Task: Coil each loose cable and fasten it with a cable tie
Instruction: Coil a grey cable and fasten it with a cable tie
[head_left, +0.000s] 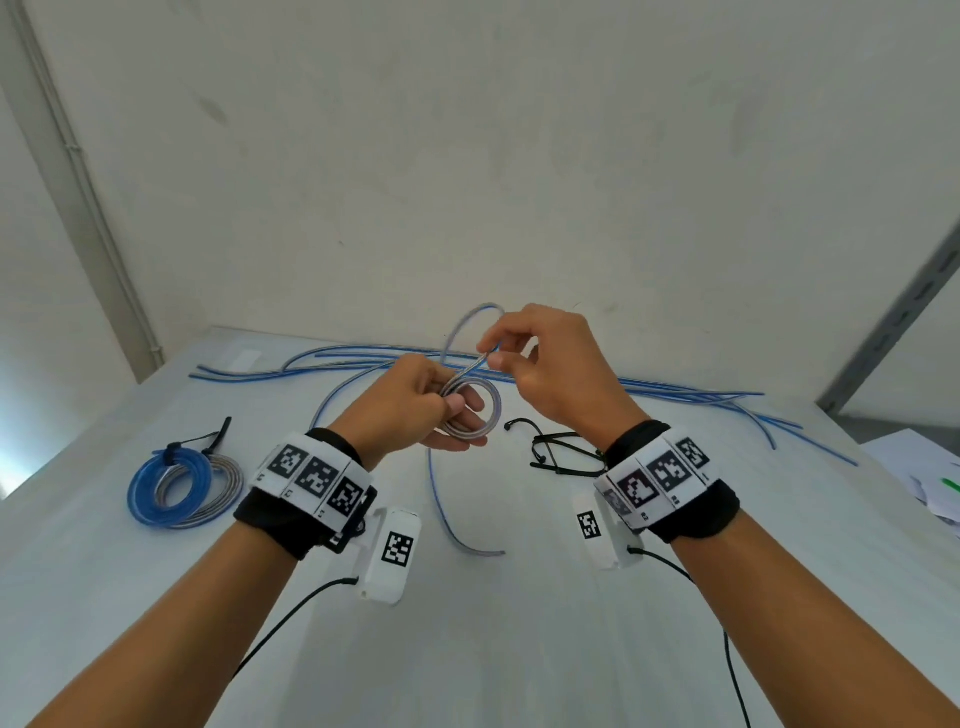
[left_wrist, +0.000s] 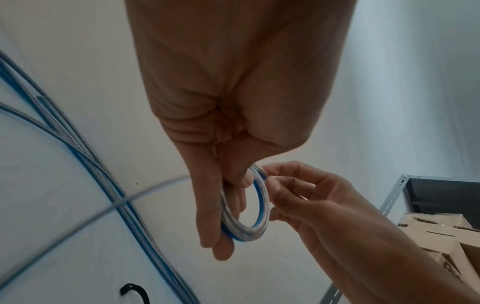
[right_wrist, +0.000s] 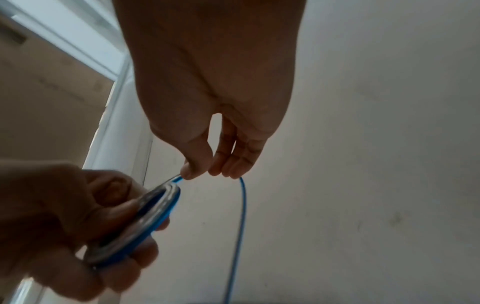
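Left hand (head_left: 415, 402) has its grip clamped on the small coil (head_left: 475, 410) above the tabletop (head_left: 519, 649) so loops don't spring apart; right hand (head_left: 550, 364) pinches the cable (head_left: 470, 370), feeding another turn.

No word, brand or number can be read anywhere; the white wristbands (head_left: 317, 475) carry only square black-and-white coded markers and tiny print too blurred to read.

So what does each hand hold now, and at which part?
The left hand grips the small coil by its rim; the right hand pinches the same cable's loose strand just beyond it.
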